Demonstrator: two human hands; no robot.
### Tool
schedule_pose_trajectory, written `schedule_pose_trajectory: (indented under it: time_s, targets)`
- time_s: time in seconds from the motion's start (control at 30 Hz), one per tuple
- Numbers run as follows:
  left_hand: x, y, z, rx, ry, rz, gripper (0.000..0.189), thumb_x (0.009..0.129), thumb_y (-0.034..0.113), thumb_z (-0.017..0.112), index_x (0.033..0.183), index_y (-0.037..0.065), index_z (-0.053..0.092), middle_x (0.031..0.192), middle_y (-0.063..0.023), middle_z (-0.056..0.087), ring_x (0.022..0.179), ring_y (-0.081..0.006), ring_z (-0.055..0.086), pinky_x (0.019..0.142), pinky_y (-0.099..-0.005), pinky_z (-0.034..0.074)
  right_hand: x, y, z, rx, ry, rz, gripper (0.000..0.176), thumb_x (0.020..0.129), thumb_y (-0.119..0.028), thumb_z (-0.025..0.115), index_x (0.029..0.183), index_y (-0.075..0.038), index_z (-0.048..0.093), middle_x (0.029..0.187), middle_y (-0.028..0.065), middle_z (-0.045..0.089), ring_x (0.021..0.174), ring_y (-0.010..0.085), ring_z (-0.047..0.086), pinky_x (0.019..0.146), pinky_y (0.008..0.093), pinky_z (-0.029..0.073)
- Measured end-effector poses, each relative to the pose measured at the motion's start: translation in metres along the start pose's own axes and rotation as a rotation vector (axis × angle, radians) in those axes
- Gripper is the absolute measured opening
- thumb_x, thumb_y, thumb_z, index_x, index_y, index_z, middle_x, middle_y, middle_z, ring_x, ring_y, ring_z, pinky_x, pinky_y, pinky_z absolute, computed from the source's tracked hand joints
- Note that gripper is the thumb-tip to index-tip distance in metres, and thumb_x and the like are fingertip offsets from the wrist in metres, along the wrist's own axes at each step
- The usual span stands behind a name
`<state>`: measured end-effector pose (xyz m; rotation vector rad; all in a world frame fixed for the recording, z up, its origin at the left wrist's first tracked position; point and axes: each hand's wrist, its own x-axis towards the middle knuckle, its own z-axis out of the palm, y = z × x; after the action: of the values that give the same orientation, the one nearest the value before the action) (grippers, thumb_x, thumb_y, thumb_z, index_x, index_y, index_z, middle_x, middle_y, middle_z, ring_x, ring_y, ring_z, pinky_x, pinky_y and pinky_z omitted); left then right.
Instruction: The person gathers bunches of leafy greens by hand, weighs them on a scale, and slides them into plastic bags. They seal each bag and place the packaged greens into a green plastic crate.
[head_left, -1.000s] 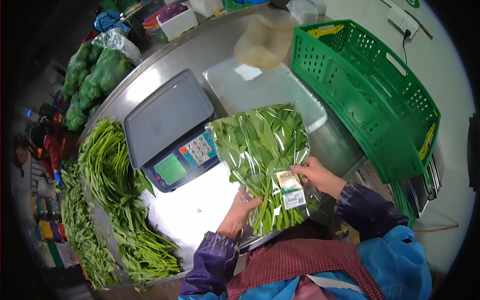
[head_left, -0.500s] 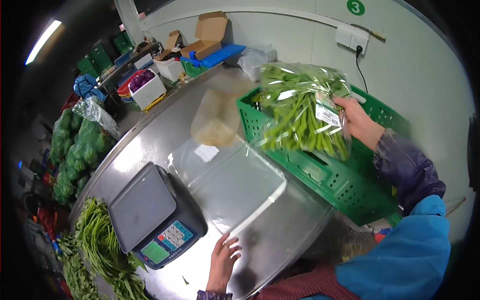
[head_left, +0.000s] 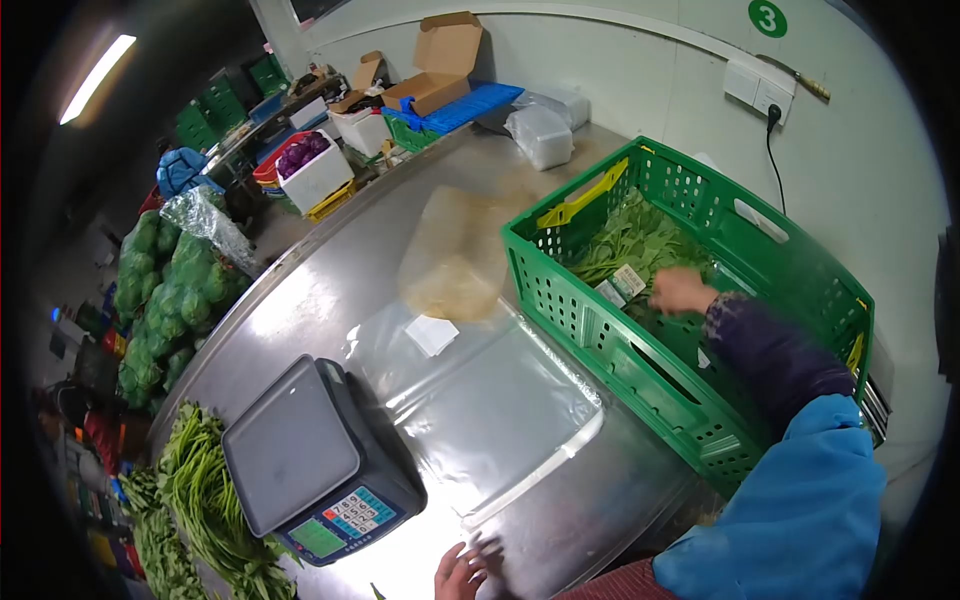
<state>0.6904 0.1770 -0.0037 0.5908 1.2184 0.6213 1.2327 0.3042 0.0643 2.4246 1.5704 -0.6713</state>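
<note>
My right hand (head_left: pixel 682 291) reaches down inside the green crate (head_left: pixel 640 365), fingers curled at the edge of a clear bag of leafy greens (head_left: pixel 640 238). A printed label (head_left: pixel 627 283) shows on the bag beside my fingertips. Part of the bag is hidden under my hand and forearm. At the bottom edge of the view, my left hand (head_left: pixel 460 573) hovers by the steel table with loosely bent fingers and nothing in it. Flat clear plastic bags (head_left: pixel 490 400) lie between my left hand and the crate, with a white paper slip (head_left: pixel 432 335) on them.
A digital scale (head_left: pixel 320 450) stands left of the plastic bags, with loose leafy greens (head_left: pixel 205 490) beyond it. A brownish plastic sheet (head_left: pixel 455 250) lies near the crate. Cardboard boxes (head_left: pixel 435 70), net sacks of round green vegetables (head_left: pixel 180 300) and a person in blue (head_left: pixel 182 172) are farther back.
My right hand has lowered the bag of greens from above the crate into it. My left hand has drawn down toward the bottom edge. The view has shifted slightly.
</note>
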Motion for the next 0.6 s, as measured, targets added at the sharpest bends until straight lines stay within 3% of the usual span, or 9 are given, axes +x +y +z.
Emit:
schedule_pose_trajectory:
  time_s: [0.07,0.1,0.17,0.23,0.27,0.37,0.4,0.57,0.6]
  targets:
    - [0.005,0.0,0.004,-0.008,-0.029,-0.016,0.041,0.088,0.023,0.05,0.123,0.004,0.041,0.106,-0.0073,0.056,0.09,-0.0162,0.055,0.078,-0.0298,0.044,0.009,-0.027,-0.03,0.155,0.539,-0.116,0.028,0.078,-0.03,0.057,0.078,-0.003,0.062,0.069,0.0113,0.062,0.063,0.0215,0.063,0.059,0.0358,0.048]
    - [0.005,-0.001,0.007,-0.017,-0.054,-0.027,0.04,0.089,0.023,0.05,0.122,0.003,0.042,0.103,-0.0076,0.057,0.088,-0.0158,0.055,0.076,-0.0286,0.045,0.013,-0.047,-0.051,0.296,0.603,-0.339,0.029,0.078,-0.029,0.057,0.079,-0.001,0.06,0.069,0.0125,0.061,0.06,0.0235,0.062,0.058,0.0362,0.047]
    - [0.005,0.0,0.016,-0.056,-0.018,0.001,0.039,0.089,0.023,0.05,0.119,-0.001,0.043,0.1,-0.0092,0.058,0.084,-0.0162,0.057,0.074,-0.028,0.046,0.004,-0.11,-0.077,0.631,0.416,-0.495,0.029,0.078,-0.029,0.057,0.086,0.0,0.058,0.07,0.0132,0.061,0.058,0.0219,0.061,0.057,0.0346,0.047]
    - [0.005,0.004,0.02,-0.05,-0.053,0.031,0.039,0.089,0.022,0.049,0.12,-0.002,0.042,0.1,-0.0114,0.059,0.087,-0.0188,0.058,0.075,-0.0296,0.047,-0.007,-0.172,-0.081,0.295,0.406,-0.606,0.03,0.078,-0.023,0.055,0.101,-0.004,0.054,0.081,0.0187,0.062,0.076,0.0322,0.061,0.065,0.0408,0.047]
    - [0.004,0.004,0.019,-0.049,-0.056,0.037,0.039,0.089,0.021,0.049,0.119,-0.003,0.041,0.102,-0.0134,0.058,0.09,-0.0211,0.059,0.075,-0.0302,0.047,0.001,-0.195,-0.071,0.075,0.389,-0.681,0.046,0.078,-0.034,0.057,0.113,-0.006,0.047,0.082,0.0186,0.062,0.073,0.0331,0.061,0.068,0.0432,0.047]
    - [-0.004,0.009,0.0,-0.088,0.057,-0.084,0.043,0.086,0.017,0.055,0.123,0.002,0.04,0.106,-0.0095,0.056,0.091,-0.0174,0.055,0.076,-0.0293,0.045,0.047,-0.239,-0.01,-0.187,0.186,-0.703,0.048,0.077,-0.039,0.058,0.109,-0.004,0.05,0.09,0.0208,0.061,0.084,0.0337,0.059,0.073,0.0439,0.046]
    - [-0.01,0.011,-0.002,-0.05,0.064,-0.08,0.043,0.086,0.017,0.055,0.122,0.001,0.04,0.105,-0.0085,0.056,0.09,-0.0152,0.055,0.076,-0.0272,0.045,0.156,-0.229,0.07,-0.117,0.209,-0.432,0.05,0.075,-0.041,0.06,0.106,-0.001,0.052,0.1,0.0225,0.058,0.088,0.0348,0.058,0.076,0.0437,0.046]
    - [-0.058,-0.027,-0.045,-0.157,0.197,0.082,0.041,0.087,0.022,0.055,0.12,0.002,0.043,0.095,-0.0015,0.054,0.079,-0.0065,0.049,0.069,-0.0196,0.042,0.3,-0.145,0.116,-0.094,0.192,-0.917,0.04,0.082,-0.019,0.053,0.115,0.004,0.049,0.115,0.0164,0.054,0.107,0.0231,0.05,0.092,0.0344,0.037]
    - [-0.07,-0.038,-0.052,-0.192,0.244,0.092,0.039,0.087,0.022,0.055,0.119,0.003,0.044,0.093,-0.0003,0.054,0.078,-0.006,0.049,0.068,-0.019,0.041,0.289,-0.158,0.096,0.167,0.309,-0.652,0.038,0.088,-0.023,0.045,0.115,0.003,0.05,0.109,0.0238,0.055,0.103,0.0309,0.053,0.089,0.0355,0.039]
